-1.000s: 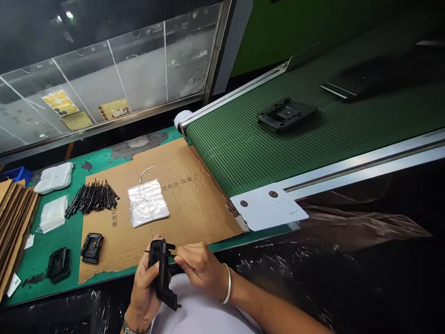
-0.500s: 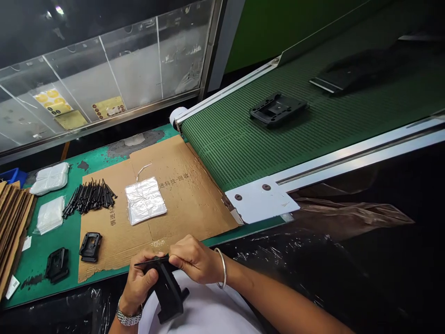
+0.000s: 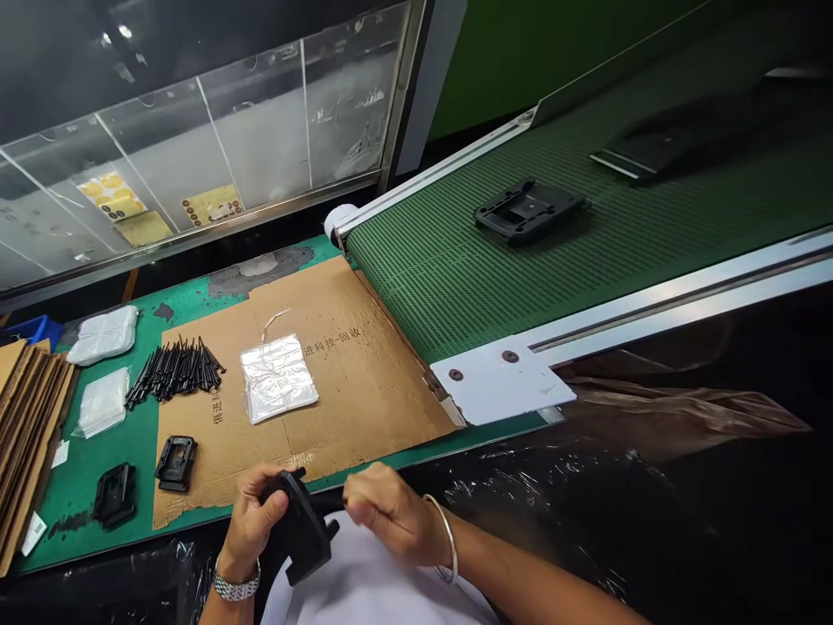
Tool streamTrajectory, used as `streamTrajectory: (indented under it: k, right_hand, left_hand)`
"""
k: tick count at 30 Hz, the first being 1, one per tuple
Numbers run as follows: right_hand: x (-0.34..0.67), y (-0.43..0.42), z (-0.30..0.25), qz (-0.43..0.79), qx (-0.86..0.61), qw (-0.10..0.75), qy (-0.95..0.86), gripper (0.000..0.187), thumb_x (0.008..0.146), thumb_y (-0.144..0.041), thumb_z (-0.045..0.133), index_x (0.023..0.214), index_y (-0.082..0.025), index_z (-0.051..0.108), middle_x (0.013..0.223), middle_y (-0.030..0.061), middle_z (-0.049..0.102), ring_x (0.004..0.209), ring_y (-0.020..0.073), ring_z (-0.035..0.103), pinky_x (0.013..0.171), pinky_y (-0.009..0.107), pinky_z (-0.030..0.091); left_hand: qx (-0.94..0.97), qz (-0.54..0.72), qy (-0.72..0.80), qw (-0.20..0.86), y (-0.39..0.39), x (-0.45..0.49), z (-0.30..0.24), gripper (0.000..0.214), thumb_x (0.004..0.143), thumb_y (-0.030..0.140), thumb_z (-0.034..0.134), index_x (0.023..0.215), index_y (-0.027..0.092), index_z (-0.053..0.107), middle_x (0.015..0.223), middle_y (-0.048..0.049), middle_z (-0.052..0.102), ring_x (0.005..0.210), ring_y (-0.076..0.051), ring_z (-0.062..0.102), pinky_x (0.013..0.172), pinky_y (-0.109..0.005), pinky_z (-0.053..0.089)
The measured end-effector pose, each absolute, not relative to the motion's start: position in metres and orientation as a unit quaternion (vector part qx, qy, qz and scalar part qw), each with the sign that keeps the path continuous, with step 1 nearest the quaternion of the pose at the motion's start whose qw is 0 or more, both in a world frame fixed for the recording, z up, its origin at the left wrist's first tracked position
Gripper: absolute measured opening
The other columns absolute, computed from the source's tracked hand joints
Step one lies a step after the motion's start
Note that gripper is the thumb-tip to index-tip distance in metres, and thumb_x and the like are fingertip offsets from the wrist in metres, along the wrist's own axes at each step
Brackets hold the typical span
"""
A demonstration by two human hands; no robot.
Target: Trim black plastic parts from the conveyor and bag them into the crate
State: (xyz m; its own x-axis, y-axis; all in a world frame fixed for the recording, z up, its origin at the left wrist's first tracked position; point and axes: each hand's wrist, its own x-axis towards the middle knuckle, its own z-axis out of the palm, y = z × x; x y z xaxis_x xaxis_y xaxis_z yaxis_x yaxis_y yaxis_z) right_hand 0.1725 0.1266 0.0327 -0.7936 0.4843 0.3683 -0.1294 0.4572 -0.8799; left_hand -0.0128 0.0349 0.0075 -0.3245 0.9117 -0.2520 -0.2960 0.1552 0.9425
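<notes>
My left hand (image 3: 252, 516), with a metal watch on its wrist, grips a black plastic bracket-like part (image 3: 300, 529) by its upper end. The part is tilted over my lap, and a short peg sticks out of its right side. Just right of it, apart from the part, is my right hand (image 3: 394, 514), with a bangle on the wrist. Its fingers are curled closed; whatever they may pinch is hidden. Two black plastic frames lie nearby at the left, one frame (image 3: 176, 463) on the cardboard's edge and another frame (image 3: 115, 495) on the green table.
A cardboard sheet (image 3: 370, 391) on the table (image 3: 62, 551) bears a tied stack of clear bags (image 3: 279, 378) and a pile of black pins (image 3: 175, 369). White bag packs (image 3: 104, 334) and stacked cardboard (image 3: 29, 425) lie left. Black parts (image 3: 530, 208) sit on the green conveyor (image 3: 416, 260).
My right hand has come off the black part and moved right. The left hand still holds the part, now turned to a different angle. The view has shifted slightly.
</notes>
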Motion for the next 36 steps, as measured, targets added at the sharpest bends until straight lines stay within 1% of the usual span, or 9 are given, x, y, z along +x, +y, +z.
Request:
streamTrajectory:
  k: [3,6,9,11,14,17,20,23,36]
  right_hand:
    - [0.166,0.13,0.031,0.587,-0.205,0.248,-0.743,0.053,0.081,-0.064,0.028,0.067,-0.016,0.046,0.053,-0.0049,0.035,0.046,0.0071,0.032,0.042,0.019,0.026]
    - [0.159,0.131,0.029,0.617,-0.183,0.222,-0.733,0.056,0.075,-0.069,0.034,0.057,-0.016,0.039,0.051,-0.0064,0.028,0.045,0.0055,0.025,0.04,0.018,0.022]
    - [0.153,0.126,0.024,0.513,-0.252,0.318,-0.756,0.05,0.083,-0.058,0.031,0.054,-0.017,0.035,0.05,-0.006,0.028,0.044,0.0059,0.026,0.041,0.019,0.022]
    - [0.146,0.121,0.018,0.385,-0.297,0.388,-0.783,0.045,0.087,-0.05,0.03,0.056,-0.018,0.038,0.049,-0.0047,0.033,0.044,0.0074,0.031,0.042,0.021,0.024]
    - [0.137,0.112,0.01,0.244,-0.294,0.425,-0.821,0.042,0.09,-0.043,0.028,0.061,-0.017,0.044,0.051,-0.0003,0.044,0.047,0.0114,0.041,0.046,0.024,0.028]
    - [0.135,0.107,0.01,0.247,-0.232,0.411,-0.847,0.05,0.091,-0.05,0.017,0.064,-0.017,0.045,0.053,0.0023,0.049,0.05,0.0133,0.045,0.047,0.025,0.031]
    - [0.142,0.113,0.02,0.319,-0.205,0.386,-0.841,0.052,0.093,-0.042,0.007,0.066,-0.017,0.043,0.054,0.0011,0.048,0.049,0.0117,0.044,0.048,0.024,0.032]
    - [0.146,0.128,0.031,0.325,-0.201,0.353,-0.854,0.044,0.095,-0.032,0.012,0.063,-0.018,0.04,0.052,-0.0015,0.044,0.046,0.0103,0.04,0.048,0.023,0.029]
    - [0.154,0.12,0.027,0.166,-0.039,0.289,-0.942,0.051,0.094,-0.031,0.01,0.057,-0.018,0.043,0.046,0.0004,0.048,0.04,0.0115,0.038,0.042,0.028,0.016]
  left_hand:
    - [0.315,0.554,0.574,0.515,0.044,-0.014,0.017,0.02,0.054,0.016,0.074,0.073,0.017,0.07,0.079,-0.0086,0.069,0.078,-0.022,0.059,0.076,-0.028,0.042]
    - [0.336,0.549,0.595,0.481,0.055,-0.007,0.029,0.025,0.054,0.01,0.073,0.078,0.017,0.069,0.083,-0.0075,0.067,0.084,-0.02,0.058,0.079,-0.024,0.04]
    - [0.213,0.649,0.591,0.429,0.063,0.007,0.033,0.043,0.06,0.016,0.072,0.101,0.025,0.061,0.101,-0.0025,0.063,0.101,-0.016,0.052,0.088,-0.023,0.036]
    - [0.086,0.678,0.526,0.506,0.065,0.017,0.03,0.04,0.069,0.031,0.065,0.107,0.025,0.057,0.104,-0.0028,0.062,0.104,-0.017,0.052,0.09,-0.027,0.037]
    - [-0.047,0.655,0.409,0.634,0.066,0.03,0.025,0.03,0.074,0.038,0.056,0.096,0.018,0.062,0.088,-0.0061,0.066,0.092,-0.019,0.058,0.083,-0.031,0.044]
    - [-0.095,0.69,0.42,0.581,0.068,0.033,0.024,0.01,0.071,0.025,0.062,0.077,0.017,0.064,0.065,0.0001,0.064,0.066,-0.011,0.059,0.065,-0.022,0.047]
    - [-0.067,0.711,0.473,0.516,0.066,0.03,0.028,0.013,0.067,0.023,0.067,0.076,0.017,0.062,0.057,0.005,0.058,0.049,-0.006,0.051,0.047,-0.016,0.042]
    - [-0.032,0.695,0.499,0.517,0.059,0.028,0.032,0.02,0.063,0.027,0.07,0.078,0.018,0.06,0.056,0.0063,0.055,0.045,-0.005,0.047,0.043,-0.016,0.039]
    - [-0.08,0.654,0.513,0.55,0.044,0.027,0.028,0.023,0.055,0.024,0.074,0.073,0.016,0.061,0.052,0.0066,0.053,0.044,-0.005,0.046,0.039,-0.015,0.034]
